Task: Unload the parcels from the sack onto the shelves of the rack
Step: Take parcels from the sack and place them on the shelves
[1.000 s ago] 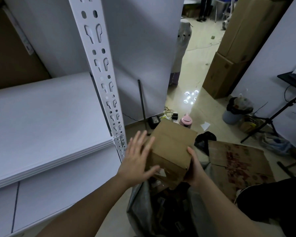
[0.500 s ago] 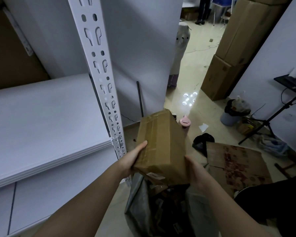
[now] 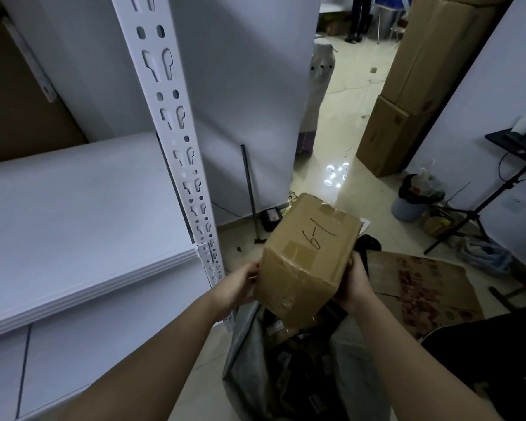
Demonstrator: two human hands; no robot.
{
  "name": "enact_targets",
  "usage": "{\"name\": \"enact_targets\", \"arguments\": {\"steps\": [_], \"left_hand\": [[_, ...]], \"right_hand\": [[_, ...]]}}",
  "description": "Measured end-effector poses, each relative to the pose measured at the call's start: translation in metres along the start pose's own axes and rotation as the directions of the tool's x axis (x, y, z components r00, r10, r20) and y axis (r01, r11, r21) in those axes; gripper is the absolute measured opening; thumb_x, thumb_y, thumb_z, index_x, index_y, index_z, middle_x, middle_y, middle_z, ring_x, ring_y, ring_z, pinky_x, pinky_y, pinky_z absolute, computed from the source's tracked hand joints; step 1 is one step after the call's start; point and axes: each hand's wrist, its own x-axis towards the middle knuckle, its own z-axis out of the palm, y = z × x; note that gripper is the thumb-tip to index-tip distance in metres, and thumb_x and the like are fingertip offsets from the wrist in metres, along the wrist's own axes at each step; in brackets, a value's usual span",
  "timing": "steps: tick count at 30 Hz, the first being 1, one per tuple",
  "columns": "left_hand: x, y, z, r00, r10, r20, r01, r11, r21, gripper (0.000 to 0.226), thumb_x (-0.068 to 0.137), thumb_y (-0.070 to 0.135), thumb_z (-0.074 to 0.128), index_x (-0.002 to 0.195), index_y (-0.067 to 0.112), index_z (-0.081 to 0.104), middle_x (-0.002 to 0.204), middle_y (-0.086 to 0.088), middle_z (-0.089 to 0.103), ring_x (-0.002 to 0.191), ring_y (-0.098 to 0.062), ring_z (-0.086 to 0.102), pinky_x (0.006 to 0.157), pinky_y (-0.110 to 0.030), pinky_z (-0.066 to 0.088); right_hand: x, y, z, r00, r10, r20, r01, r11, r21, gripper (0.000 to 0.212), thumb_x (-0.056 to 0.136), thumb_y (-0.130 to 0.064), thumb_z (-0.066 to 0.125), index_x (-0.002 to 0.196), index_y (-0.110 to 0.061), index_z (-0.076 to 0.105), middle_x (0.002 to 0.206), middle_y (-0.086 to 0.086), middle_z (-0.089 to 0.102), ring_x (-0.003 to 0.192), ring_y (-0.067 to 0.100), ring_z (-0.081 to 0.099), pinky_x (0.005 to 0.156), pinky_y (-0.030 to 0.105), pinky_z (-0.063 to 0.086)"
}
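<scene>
Above the open sack (image 3: 243,354), left hand (image 3: 237,287) and right hand (image 3: 354,285) grip taped parcel (image 3: 307,262) sides; shelf (image 3: 73,214) beside.

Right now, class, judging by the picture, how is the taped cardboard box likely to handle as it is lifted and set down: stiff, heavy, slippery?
The box probably stays stiff: its faces look flat and its edges square. It seems moderately light, since the left hand and right hand hold it only at the sides. The glossy tape may be a little slippery.

One parcel (image 3: 308,256), one sack (image 3: 246,354), two hands (image 3: 237,284).
</scene>
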Motion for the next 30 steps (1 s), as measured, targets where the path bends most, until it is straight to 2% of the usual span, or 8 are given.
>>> {"name": "enact_targets", "arguments": {"steps": [2, 6, 12, 15, 21, 25, 27, 30], "left_hand": [[0.003, -0.001, 0.003, 0.997, -0.077, 0.009, 0.077, 0.979, -0.190, 0.045, 0.099, 0.049, 0.027, 0.112, 0.024, 0.063, 0.109, -0.002, 0.066, 0.098, -0.013, 0.058, 0.091, -0.038, 0.045], [0.009, 0.001, 0.019, 0.988, -0.149, -0.037, 0.131, 0.946, -0.296, 0.049, 0.095, 0.059, 0.032, 0.085, 0.021, 0.060, 0.054, 0.001, 0.061, 0.047, -0.011, 0.056, 0.068, -0.028, 0.044], [0.008, -0.005, 0.021, 0.865, -0.298, -0.404, 0.066, 0.865, -0.497, 0.017, 0.093, 0.027, 0.042, 0.084, 0.013, 0.047, 0.057, -0.005, 0.057, 0.061, -0.021, 0.054, 0.061, -0.032, 0.049], [-0.002, -0.019, 0.020, 0.817, -0.452, -0.359, 0.138, 0.757, -0.638, 0.032, 0.088, 0.040, 0.043, 0.098, 0.013, 0.055, 0.088, -0.012, 0.061, 0.082, -0.031, 0.057, 0.082, -0.048, 0.051], [-0.041, -0.061, 0.000, 0.773, -0.535, -0.340, 0.074, 0.609, -0.790, 0.046, 0.098, 0.049, 0.037, 0.095, 0.006, 0.054, 0.087, -0.011, 0.055, 0.091, -0.030, 0.049, 0.092, -0.043, 0.038], [-0.076, -0.081, -0.024, 0.728, -0.577, -0.369, 0.028, 0.563, -0.826, 0.061, 0.094, 0.060, 0.035, 0.080, 0.004, 0.056, 0.078, -0.013, 0.060, 0.079, -0.032, 0.051, 0.097, -0.044, 0.039], [-0.100, -0.085, -0.037, 0.716, -0.572, -0.401, -0.009, 0.566, -0.825, 0.059, 0.096, 0.057, 0.034, 0.076, 0.006, 0.055, 0.067, -0.012, 0.063, 0.071, -0.030, 0.050, 0.076, -0.039, 0.046], [-0.141, -0.101, -0.061, 0.712, -0.538, -0.451, -0.094, 0.564, -0.821, 0.062, 0.095, 0.063, 0.031, 0.085, 0.006, 0.056, 0.079, -0.013, 0.061, 0.072, -0.032, 0.054, 0.073, -0.040, 0.044]], "right_hand": [[-0.015, -0.010, 0.013, 1.000, 0.001, -0.027, -0.001, 1.000, 0.000, 0.076, 0.072, -0.083, 0.051, 0.124, -0.028, 0.064, 0.128, 0.007, 0.063, 0.122, 0.030, 0.055, 0.103, 0.054, 0.043], [-0.035, -0.021, 0.026, 0.998, 0.030, -0.059, -0.031, 0.999, -0.013, 0.060, 0.091, -0.068, 0.039, 0.093, -0.015, 0.066, 0.091, 0.014, 0.070, 0.084, 0.029, 0.065, 0.090, 0.043, 0.049], [-0.032, -0.014, 0.014, 0.964, 0.265, 0.030, -0.263, 0.963, -0.055, 0.059, 0.086, -0.061, 0.045, 0.105, -0.010, 0.068, 0.100, 0.018, 0.068, 0.102, 0.034, 0.059, 0.088, 0.049, 0.050], [-0.039, 0.007, 0.011, 0.932, 0.359, 0.050, -0.352, 0.930, -0.106, 0.054, 0.097, -0.051, 0.037, 0.109, -0.008, 0.066, 0.090, 0.019, 0.073, 0.098, 0.036, 0.060, 0.082, 0.047, 0.050], [-0.045, 0.045, 0.031, 0.853, 0.521, 0.038, -0.484, 0.815, -0.318, 0.041, 0.103, -0.031, 0.033, 0.124, -0.004, 0.055, 0.111, 0.021, 0.062, 0.099, 0.039, 0.055, 0.071, 0.052, 0.049], [-0.070, 0.069, 0.079, 0.796, 0.590, 0.135, -0.468, 0.742, -0.480, 0.050, 0.093, -0.050, 0.048, 0.117, -0.010, 0.065, 0.099, 0.019, 0.072, 0.103, 0.037, 0.059, 0.078, 0.048, 0.050], [-0.086, 0.080, 0.108, 0.749, 0.640, 0.172, -0.448, 0.680, -0.580, 0.064, 0.081, -0.065, 0.052, 0.105, -0.008, 0.070, 0.091, 0.019, 0.074, 0.101, 0.035, 0.059, 0.079, 0.045, 0.049], [-0.114, 0.103, 0.146, 0.743, 0.642, 0.188, -0.323, 0.591, -0.739, 0.105, 0.054, -0.085, 0.061, 0.130, -0.013, 0.057, 0.124, 0.019, 0.063, 0.122, 0.039, 0.049, 0.102, 0.055, 0.038]]}}
